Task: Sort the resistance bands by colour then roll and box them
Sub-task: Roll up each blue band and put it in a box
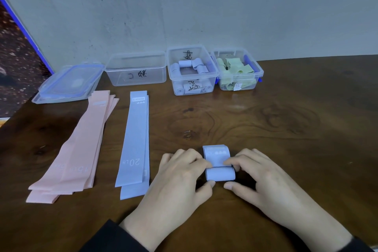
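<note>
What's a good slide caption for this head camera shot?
Both hands roll a blue band on the table, boxes waiting behind.

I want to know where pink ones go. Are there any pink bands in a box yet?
No. The pink bands all lie flat on the table, and the boxes hold only blue rolls and green ones.

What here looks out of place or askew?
Little stands out. The pink bands lie fanned rather than squared, and the green bands sit loosely jumbled in their box, less tightly rolled than the blue rolls next door.
</note>
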### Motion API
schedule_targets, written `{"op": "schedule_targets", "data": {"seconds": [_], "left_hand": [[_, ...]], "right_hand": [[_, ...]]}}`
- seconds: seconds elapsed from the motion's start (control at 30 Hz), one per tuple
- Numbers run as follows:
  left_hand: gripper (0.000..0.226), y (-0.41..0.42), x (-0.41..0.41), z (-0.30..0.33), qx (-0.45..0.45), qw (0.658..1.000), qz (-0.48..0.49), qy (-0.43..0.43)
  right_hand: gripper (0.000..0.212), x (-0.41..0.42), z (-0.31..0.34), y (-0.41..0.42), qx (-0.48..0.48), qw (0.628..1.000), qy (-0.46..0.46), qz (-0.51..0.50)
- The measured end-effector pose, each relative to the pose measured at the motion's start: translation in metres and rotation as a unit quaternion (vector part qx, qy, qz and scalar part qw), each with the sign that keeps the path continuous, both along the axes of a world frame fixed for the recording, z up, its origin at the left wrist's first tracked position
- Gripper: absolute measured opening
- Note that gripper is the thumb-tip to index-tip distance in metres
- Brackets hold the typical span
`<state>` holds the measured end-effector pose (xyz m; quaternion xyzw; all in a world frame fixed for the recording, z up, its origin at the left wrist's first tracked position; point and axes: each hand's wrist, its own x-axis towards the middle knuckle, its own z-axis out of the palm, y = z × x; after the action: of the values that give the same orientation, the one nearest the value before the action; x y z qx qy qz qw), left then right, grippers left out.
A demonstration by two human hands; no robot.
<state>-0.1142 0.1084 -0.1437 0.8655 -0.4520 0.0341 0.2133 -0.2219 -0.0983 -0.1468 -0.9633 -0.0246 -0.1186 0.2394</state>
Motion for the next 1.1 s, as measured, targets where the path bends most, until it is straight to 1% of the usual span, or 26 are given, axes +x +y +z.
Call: {"op": "schedule_targets", "data": {"seconds": [0.07, 0.1, 0.2, 0.3, 0.33, 0.43, 0.57, 0.67, 0.8, 0.93, 1.1], "left_hand": [[0.039, 0.0000, -0.0007, 0.0006, -0.001, 1.000, 0.000, 0.002], [0.038, -0.0001, -0.0009, 0.0010, -0.004, 1.000, 0.001, 0.004], [0.035, -0.0007, -0.0006, 0.0018, -0.001, 1.000, -0.004, 0.012], [0.038, -0.0001, 0.0004, 0.0007, 0.002, 1.000, -0.004, 0.013], [0.038, 0.0000, 0.0004, 0.0004, 0.004, 1.000, -0.002, 0.015], [0.036, 0.0000, 0.0000, 0.0000, 0.002, 1.000, -0.003, 0.016], [0.035, -0.0007, -0.0005, 0.0013, -0.009, 1.000, -0.001, 0.018], [0.038, -0.0004, 0.0002, 0.0001, -0.005, 1.000, -0.001, 0.015], [0.034, -0.0007, -0.0006, 0.0005, -0.007, 1.000, 0.001, 0.016], [0.028, -0.0005, -0.0009, 0.0027, -0.009, 1.000, 0.002, 0.008], [0.033, -0.0015, -0.0005, 0.0015, -0.012, 1.000, 0.016, -0.015]], "right_hand": [[0.022, 0.0000, 0.0003, 0.0000, -0.002, 1.000, 0.005, 0.005], [0.023, -0.0001, 0.0000, -0.0002, -0.003, 1.000, 0.007, 0.005], [0.034, 0.0001, 0.0000, 0.0005, -0.010, 1.000, 0.007, 0.004], [0.041, 0.0001, 0.0009, 0.0008, -0.002, 1.000, 0.005, 0.006], [0.040, 0.0000, 0.0014, 0.0007, 0.002, 1.000, 0.004, 0.006], [0.030, 0.0002, 0.0017, 0.0010, 0.005, 1.000, 0.004, 0.006], [0.033, 0.0004, 0.0020, 0.0023, -0.010, 1.000, 0.002, 0.008], [0.019, -0.0009, 0.0048, 0.0023, 0.003, 1.000, 0.004, 0.005], [0.018, -0.0010, 0.0028, 0.0018, -0.005, 1.000, -0.003, 0.011], [0.024, 0.0002, 0.0016, 0.0023, -0.009, 1.000, -0.024, 0.009], [0.028, 0.0008, 0.0025, 0.0031, -0.019, 0.999, -0.026, -0.004]]}}
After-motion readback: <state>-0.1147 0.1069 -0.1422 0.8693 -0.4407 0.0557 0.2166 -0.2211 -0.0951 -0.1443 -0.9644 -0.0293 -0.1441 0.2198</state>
